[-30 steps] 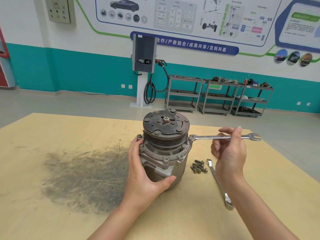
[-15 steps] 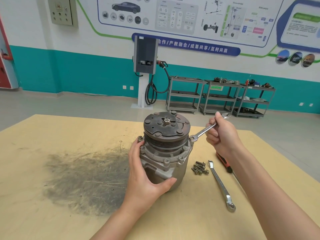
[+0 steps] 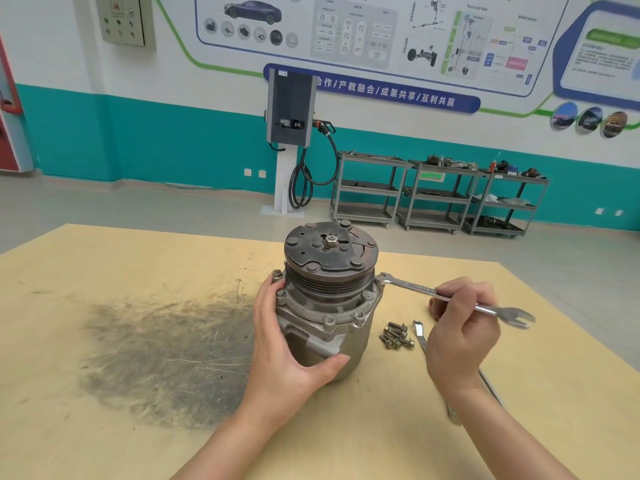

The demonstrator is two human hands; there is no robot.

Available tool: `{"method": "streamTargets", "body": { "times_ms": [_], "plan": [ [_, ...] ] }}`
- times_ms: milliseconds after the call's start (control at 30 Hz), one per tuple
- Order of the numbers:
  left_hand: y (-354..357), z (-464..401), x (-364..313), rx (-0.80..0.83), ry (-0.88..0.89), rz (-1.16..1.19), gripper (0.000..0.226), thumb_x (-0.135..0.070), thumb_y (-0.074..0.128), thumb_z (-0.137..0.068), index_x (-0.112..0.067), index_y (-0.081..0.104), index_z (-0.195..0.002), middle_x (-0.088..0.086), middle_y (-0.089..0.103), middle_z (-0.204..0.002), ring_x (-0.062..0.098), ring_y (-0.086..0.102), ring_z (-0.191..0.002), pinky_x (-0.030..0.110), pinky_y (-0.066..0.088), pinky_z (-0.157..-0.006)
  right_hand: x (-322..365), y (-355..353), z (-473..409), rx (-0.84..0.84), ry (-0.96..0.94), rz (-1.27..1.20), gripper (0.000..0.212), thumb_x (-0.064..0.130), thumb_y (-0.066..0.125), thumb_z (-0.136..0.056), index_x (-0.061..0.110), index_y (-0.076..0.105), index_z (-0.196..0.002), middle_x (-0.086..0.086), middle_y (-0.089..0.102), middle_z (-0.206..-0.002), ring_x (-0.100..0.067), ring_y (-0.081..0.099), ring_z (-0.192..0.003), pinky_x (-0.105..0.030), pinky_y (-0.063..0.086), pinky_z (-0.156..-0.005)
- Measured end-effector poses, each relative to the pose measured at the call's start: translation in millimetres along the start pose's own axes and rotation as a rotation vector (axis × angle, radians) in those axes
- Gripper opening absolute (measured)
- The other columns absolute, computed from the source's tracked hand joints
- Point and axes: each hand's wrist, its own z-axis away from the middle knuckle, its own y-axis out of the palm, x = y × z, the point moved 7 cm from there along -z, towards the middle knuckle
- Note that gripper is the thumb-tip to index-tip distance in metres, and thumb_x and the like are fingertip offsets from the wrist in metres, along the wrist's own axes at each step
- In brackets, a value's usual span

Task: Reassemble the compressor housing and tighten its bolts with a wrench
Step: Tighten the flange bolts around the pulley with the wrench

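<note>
The grey compressor stands upright on the wooden table, with its dark pulley disc on top. My left hand grips the housing from the left, thumb across the front. My right hand holds a silver combination wrench by the shaft. The wrench's ring end sits on a bolt at the housing's right flange, and its open end points right. Several loose bolts lie on the table just right of the compressor.
A second wrench lies on the table under my right forearm, partly hidden. A dark grease smear covers the table left of the compressor. Beyond the table are metal carts and a charging post.
My right hand swung the wrench handle away from me to the far side, then back towards me and to the right, with the ring end staying on the flange bolt. My left hand kept its grip.
</note>
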Motion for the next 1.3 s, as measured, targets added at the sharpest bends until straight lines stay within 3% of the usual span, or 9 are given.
{"method": "streamTargets", "body": {
  "times_ms": [67, 200, 333, 567, 867, 967, 1100, 1167, 1300],
  "plan": [
    [0, 0, 0, -0.004, -0.002, -0.005, 0.11, -0.053, 0.084, -0.054, -0.06, 0.017, -0.141, -0.005, 0.025, -0.158, 0.019, 0.029, -0.148, 0.053, 0.035, -0.116, 5, 4, 7, 0.09, -0.078, -0.044, 0.022, 0.023, 0.042, -0.099, 0.029, 0.053, -0.081, 0.019, 0.051, -0.067, -0.003, 0.048, -0.056, -0.014, 0.039, -0.057],
    [0, 0, -1, -0.008, -0.003, -0.007, 0.11, -0.056, 0.084, -0.052, -0.067, 0.016, -0.137, -0.007, 0.024, -0.158, 0.016, 0.028, -0.148, 0.053, 0.035, -0.117, 12, 8, 21, 0.194, -0.128, -0.092, 0.013, 0.037, 0.048, -0.102, 0.043, 0.058, -0.095, 0.011, 0.052, -0.069, -0.008, 0.048, -0.057, -0.018, 0.041, -0.056],
    [-1, 0, 0, -0.006, -0.008, -0.002, 0.11, -0.058, 0.085, -0.051, -0.067, 0.017, -0.137, -0.008, 0.024, -0.158, 0.015, 0.027, -0.148, 0.053, 0.035, -0.116, 15, 8, 29, 0.237, -0.15, -0.076, 0.015, 0.035, 0.046, -0.103, 0.046, 0.056, -0.107, 0.008, 0.047, -0.064, 0.0, 0.048, -0.056, -0.01, 0.042, -0.066],
    [-2, 1, -4, -0.015, 0.022, -0.015, 0.106, -0.056, 0.083, -0.054, -0.07, 0.016, -0.135, -0.009, 0.024, -0.158, 0.015, 0.026, -0.149, 0.052, 0.032, -0.119, 10, 4, 39, 0.279, -0.015, -0.067, 0.011, 0.046, 0.046, -0.101, 0.046, 0.056, -0.105, 0.025, 0.05, -0.065, -0.004, 0.049, -0.054, -0.013, 0.042, -0.063],
    [-2, 0, -2, -0.012, 0.015, -0.02, 0.108, -0.056, 0.084, -0.053, -0.069, 0.015, -0.136, -0.011, 0.024, -0.156, 0.011, 0.027, -0.147, 0.052, 0.035, -0.117, 4, 2, 42, 0.315, -0.012, -0.054, 0.026, 0.026, 0.043, -0.099, 0.048, 0.056, -0.106, 0.021, 0.052, -0.066, -0.005, 0.051, -0.055, -0.014, 0.044, -0.066],
    [-2, 0, 0, -0.007, -0.002, 0.0, 0.111, -0.056, 0.086, -0.051, -0.066, 0.018, -0.138, -0.01, 0.025, -0.157, 0.014, 0.028, -0.147, 0.053, 0.035, -0.117, 9, 1, 39, 0.325, -0.05, -0.024, 0.033, 0.02, 0.043, -0.097, 0.048, 0.056, -0.108, 0.006, 0.053, -0.068, 0.003, 0.054, -0.062, -0.008, 0.044, -0.074],
    [-2, -1, 2, -0.009, -0.013, 0.029, 0.113, -0.056, 0.089, -0.048, -0.066, 0.02, -0.137, -0.006, 0.026, -0.158, 0.018, 0.029, -0.148, 0.054, 0.034, -0.117, 15, 3, 42, 0.334, -0.069, 0.036, 0.011, 0.033, 0.045, -0.101, 0.034, 0.056, -0.102, 0.002, 0.053, -0.068, 0.0, 0.054, -0.064, -0.01, 0.045, -0.07],
    [-1, -1, 2, -0.014, -0.003, 0.027, 0.113, -0.057, 0.089, -0.048, -0.066, 0.02, -0.137, -0.005, 0.026, -0.159, 0.017, 0.028, -0.149, 0.053, 0.033, -0.118, 16, 5, 48, 0.331, -0.084, 0.103, 0.017, 0.041, 0.044, -0.102, 0.028, 0.055, -0.102, 0.002, 0.056, -0.07, -0.004, 0.055, -0.064, -0.016, 0.046, -0.062],
    [-1, -1, 3, -0.018, -0.002, 0.027, 0.114, -0.057, 0.089, -0.048, -0.066, 0.019, -0.137, -0.005, 0.027, -0.158, 0.015, 0.028, -0.148, 0.052, 0.031, -0.119, 20, 10, 54, 0.348, -0.096, 0.16, 0.011, 0.024, 0.048, -0.097, 0.023, 0.055, -0.105, 0.006, 0.057, -0.073, -0.005, 0.057, -0.067, -0.015, 0.047, -0.064]
  ]
}}
